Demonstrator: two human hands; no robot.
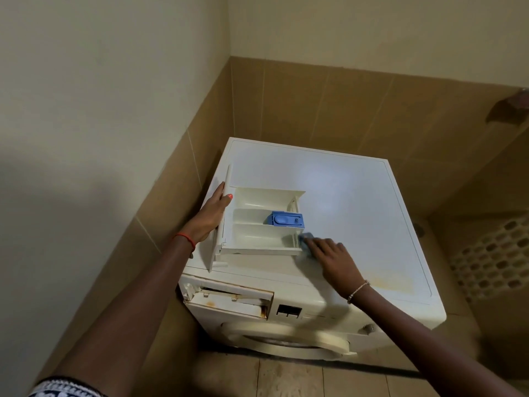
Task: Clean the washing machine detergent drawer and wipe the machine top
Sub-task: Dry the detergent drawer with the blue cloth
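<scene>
Clamping the drawer (257, 224) at nine o'clock with the left hand (210, 216), the person pressed a cloth (305, 240) at four o'clock, right hand (329, 255) fingers straight.

- The right hand (329, 253) is smeared by motion; its fingers cover most of the blue cloth (304, 239), and only a corner shows.
- The left hand (210, 217) has its fingers hidden behind the front panel of the detergent drawer (257, 202); only the thumb shows.
- The right edge cuts off a dark thing (509, 107) on the wall.
- The display (288, 310) is too small to read.
</scene>
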